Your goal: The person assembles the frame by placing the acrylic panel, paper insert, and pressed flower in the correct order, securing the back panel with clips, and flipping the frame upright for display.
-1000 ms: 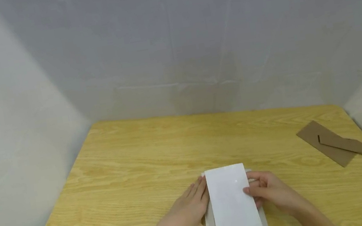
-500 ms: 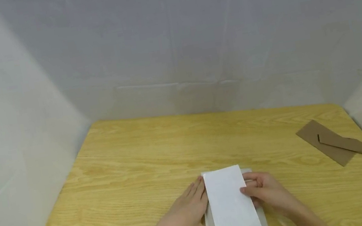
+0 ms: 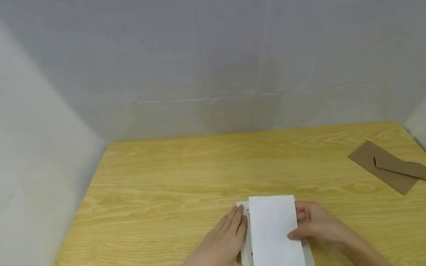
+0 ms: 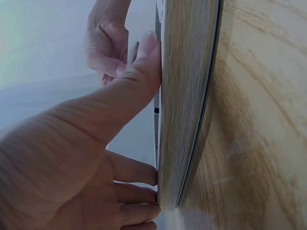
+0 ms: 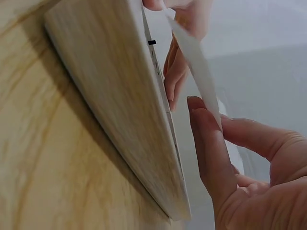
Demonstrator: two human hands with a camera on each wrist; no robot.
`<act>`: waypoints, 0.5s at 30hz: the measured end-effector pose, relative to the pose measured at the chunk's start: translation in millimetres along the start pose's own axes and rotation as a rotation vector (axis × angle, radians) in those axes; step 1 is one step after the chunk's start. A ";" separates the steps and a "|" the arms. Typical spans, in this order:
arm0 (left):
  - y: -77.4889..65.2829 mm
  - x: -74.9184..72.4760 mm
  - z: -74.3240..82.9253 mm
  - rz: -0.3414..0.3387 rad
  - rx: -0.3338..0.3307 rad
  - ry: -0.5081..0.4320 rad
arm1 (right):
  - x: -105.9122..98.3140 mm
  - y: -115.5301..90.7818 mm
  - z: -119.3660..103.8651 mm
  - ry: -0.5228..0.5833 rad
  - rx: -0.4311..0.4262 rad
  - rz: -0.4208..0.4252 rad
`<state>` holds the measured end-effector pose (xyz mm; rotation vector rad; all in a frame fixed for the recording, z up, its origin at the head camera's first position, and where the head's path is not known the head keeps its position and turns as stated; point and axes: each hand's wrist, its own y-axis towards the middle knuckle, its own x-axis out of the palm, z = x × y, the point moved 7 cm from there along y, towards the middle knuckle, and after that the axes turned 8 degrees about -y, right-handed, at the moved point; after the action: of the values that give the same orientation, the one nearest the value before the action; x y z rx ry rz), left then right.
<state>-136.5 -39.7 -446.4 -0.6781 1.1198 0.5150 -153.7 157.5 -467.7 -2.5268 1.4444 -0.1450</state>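
Note:
A white sheet of paper [image 3: 275, 237] lies over a pale picture frame [image 3: 311, 265], its top edge reaching a little past the frame's far end. My right hand [image 3: 323, 227] pinches the sheet's right edge between thumb and fingers. In the right wrist view the sheet [image 5: 199, 64] stands tilted above the frame's back. My left hand [image 3: 217, 255] rests along the frame's left side, fingers straight and thumb on the near left part. The left wrist view shows the thumb and fingertips against the frame's wood-grained side [image 4: 187, 96]. The sheet hides most of the frame's opening.
A brown backing board [image 3: 386, 170] with a stand leg [image 3: 407, 169] lies at the right of the wooden table [image 3: 186, 174]. Small black tabs [image 5: 152, 42] sit on the frame's back. Pale sheeting [image 3: 200, 51] hangs behind the table and at both sides.
The right hand has shifted the paper left, then back right, and its tilt has changed, baring more of the frame's left rim. The left hand stays nearly in place.

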 end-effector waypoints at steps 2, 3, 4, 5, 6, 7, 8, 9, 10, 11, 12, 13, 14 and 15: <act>0.1 -0.4 0.2 0.000 -0.005 -0.007 | -1.5 -0.4 1.9 -0.001 0.018 -0.004; 0.1 -0.5 0.3 -0.001 -0.007 -0.010 | -1.9 -0.5 2.9 0.001 0.026 -0.004; 0.1 -0.7 0.2 0.001 -0.008 -0.012 | -1.9 -0.7 3.8 0.002 0.032 -0.003; 0.0 -0.7 0.4 0.001 -0.007 -0.011 | -1.9 -1.1 4.7 0.006 0.036 -0.002; 0.0 -0.7 0.4 0.002 -0.007 -0.013 | -1.9 -1.7 5.3 0.006 0.035 0.000; -0.1 -0.8 0.5 0.003 -0.007 -0.011 | -1.6 -2.4 5.8 0.008 0.032 0.002; -0.2 -0.7 0.6 0.005 -0.006 -0.008 | -1.0 -3.2 6.4 0.015 0.029 0.004; -0.3 -0.7 0.7 0.006 -0.005 -0.006 | -0.3 -4.0 6.9 0.022 0.024 0.007; -0.4 -0.7 0.6 0.008 -0.005 -0.005 | 0.5 -4.9 7.2 0.026 0.018 0.010; -0.5 -0.7 0.8 0.009 -0.004 -0.005 | 1.3 -5.7 7.5 0.034 0.012 0.015; -0.6 -0.6 0.8 0.011 -0.005 -0.005 | 2.1 -6.3 7.6 0.039 0.008 0.021; -0.7 -0.6 0.9 0.012 -0.004 -0.004 | 3.0 -6.9 7.8 0.045 0.005 0.028; -0.9 -0.5 1.0 0.012 -0.005 -0.003 | 3.4 -7.4 8.1 0.050 0.005 0.038; -1.0 -0.5 1.1 0.012 -0.005 -0.003 | 3.8 -7.8 8.1 0.049 0.004 0.048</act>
<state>-135.3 -39.6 -445.4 -0.6748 1.1206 0.5293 -143.6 159.2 -473.8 -2.4999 1.5197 -0.2032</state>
